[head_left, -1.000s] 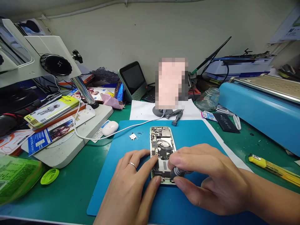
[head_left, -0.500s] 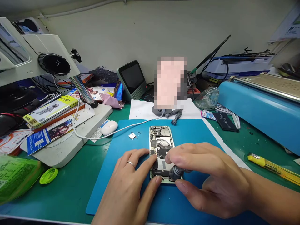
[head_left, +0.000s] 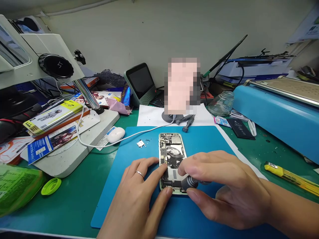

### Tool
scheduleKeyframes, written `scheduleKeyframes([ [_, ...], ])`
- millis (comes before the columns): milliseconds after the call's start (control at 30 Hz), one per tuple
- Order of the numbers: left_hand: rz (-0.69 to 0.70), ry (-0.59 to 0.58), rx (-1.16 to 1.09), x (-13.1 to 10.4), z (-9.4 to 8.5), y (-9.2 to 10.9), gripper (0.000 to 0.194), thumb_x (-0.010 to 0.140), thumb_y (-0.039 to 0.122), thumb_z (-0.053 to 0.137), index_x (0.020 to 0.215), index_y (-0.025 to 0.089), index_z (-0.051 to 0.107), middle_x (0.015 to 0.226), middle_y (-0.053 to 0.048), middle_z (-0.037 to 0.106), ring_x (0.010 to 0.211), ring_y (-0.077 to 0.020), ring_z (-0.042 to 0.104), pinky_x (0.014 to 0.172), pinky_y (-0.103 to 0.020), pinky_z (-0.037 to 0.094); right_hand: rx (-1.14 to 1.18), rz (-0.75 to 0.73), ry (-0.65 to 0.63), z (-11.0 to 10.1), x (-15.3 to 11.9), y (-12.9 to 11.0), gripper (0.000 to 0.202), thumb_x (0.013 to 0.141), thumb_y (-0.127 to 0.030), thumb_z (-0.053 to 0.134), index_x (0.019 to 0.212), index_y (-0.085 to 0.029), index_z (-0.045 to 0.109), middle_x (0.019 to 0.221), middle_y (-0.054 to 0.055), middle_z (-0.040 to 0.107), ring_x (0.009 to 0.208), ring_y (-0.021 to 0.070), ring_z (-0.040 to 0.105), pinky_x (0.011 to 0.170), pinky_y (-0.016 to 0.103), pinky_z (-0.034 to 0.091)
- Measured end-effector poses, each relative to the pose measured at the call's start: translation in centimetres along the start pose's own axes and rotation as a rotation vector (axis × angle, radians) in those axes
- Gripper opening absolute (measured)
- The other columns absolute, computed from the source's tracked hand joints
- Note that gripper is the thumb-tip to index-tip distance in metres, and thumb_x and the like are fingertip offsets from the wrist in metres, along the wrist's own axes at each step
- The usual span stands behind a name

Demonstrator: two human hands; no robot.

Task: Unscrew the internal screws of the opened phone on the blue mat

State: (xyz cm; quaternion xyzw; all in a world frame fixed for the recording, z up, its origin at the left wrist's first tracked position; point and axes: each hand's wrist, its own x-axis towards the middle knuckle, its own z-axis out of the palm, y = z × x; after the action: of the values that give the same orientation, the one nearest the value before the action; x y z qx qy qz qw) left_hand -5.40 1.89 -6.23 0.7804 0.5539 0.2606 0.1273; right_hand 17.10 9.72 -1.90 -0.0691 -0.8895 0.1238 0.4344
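An opened smartphone (head_left: 173,172) lies on the blue mat with its inner parts, boards and battery showing. My left hand (head_left: 139,196), a ring on one finger, has its fingers spread along the phone's left side, with index finger and thumb touching it. Over the phone's lower right corner, my right hand (head_left: 221,186) grips a small grey screwdriver (head_left: 188,183) between thumb and fingers. The screwdriver is tilted, and its tip is hidden. A small metal plate (head_left: 141,143) and tiny dark screws (head_left: 148,140) lie on the mat to the phone's upper left.
Behind the phone are two more screwdrivers (head_left: 188,123) and a white cable (head_left: 134,132). A microscope stand (head_left: 74,156) occupies the left, near a white earbud case (head_left: 116,134). To the right are a yellow utility knife (head_left: 276,170), a glass jar (head_left: 222,103) and a blue machine (head_left: 271,113).
The screwdriver in my right hand has shifted slightly to the right and tilted more. My left hand and the phone stay in place. The camera view has moved very slightly.
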Motion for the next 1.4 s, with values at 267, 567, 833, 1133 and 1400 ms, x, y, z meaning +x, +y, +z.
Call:
scheduleKeyframes([
  [267,-0.01,-0.013,0.002,0.02,0.02,-0.03,0.037,0.106,0.031,0.055,0.142,0.033,0.064,0.146,-0.006,0.064,0.132,-0.0329,0.058,0.108,-0.053,0.056,-0.022,0.019,-0.032,-0.26,0.27,-0.08,0.039,0.089,-0.008,0.074,0.124,-0.014,0.056,0.117,0.017,0.077,0.116,0.0205,0.077,0.095,0.023,0.064],
  [567,-0.009,0.002,-0.004,-0.04,0.06,0.05,0.038,0.107,0.032,0.054,0.144,0.034,0.063,0.147,-0.005,0.063,0.132,-0.0312,0.056,0.108,-0.05,0.055,0.078,0.009,-0.049,0.25,-0.21,0.33,0.043,0.094,-0.006,0.068,0.133,-0.014,0.052,0.096,0.008,0.078,0.072,0.0147,0.074,0.067,0.025,0.061],
  [833,-0.013,-0.011,0.005,0.0,-0.04,0.1,0.036,0.108,0.033,0.053,0.142,0.034,0.063,0.147,-0.006,0.063,0.133,-0.0323,0.056,0.109,-0.052,0.055,0.068,0.024,-0.06,0.18,-0.26,0.05,0.048,0.091,0.0,0.065,0.134,-0.015,0.051,0.094,0.007,0.078,0.072,0.0145,0.072,0.065,0.026,0.058],
  [1133,-0.015,-0.002,0.002,-0.08,0.0,0.09,0.037,0.107,0.033,0.054,0.143,0.036,0.062,0.147,-0.004,0.063,0.133,-0.0311,0.056,0.108,-0.051,0.055,0.064,0.028,-0.078,0.02,-0.26,0.37,0.048,0.095,-0.006,0.067,0.139,-0.016,0.05,0.094,0.006,0.078,0.076,0.0163,0.076,0.067,0.026,0.059],
  [1400,-0.011,-0.003,0.002,-0.03,0.05,0.09,0.037,0.106,0.033,0.055,0.142,0.034,0.065,0.147,-0.005,0.064,0.131,-0.0319,0.058,0.109,-0.052,0.056,0.067,0.024,-0.084,0.02,-0.37,0.32,0.05,0.094,-0.005,0.067,0.139,-0.016,0.05,0.096,0.007,0.078,0.074,0.0163,0.074,0.066,0.027,0.059],
])
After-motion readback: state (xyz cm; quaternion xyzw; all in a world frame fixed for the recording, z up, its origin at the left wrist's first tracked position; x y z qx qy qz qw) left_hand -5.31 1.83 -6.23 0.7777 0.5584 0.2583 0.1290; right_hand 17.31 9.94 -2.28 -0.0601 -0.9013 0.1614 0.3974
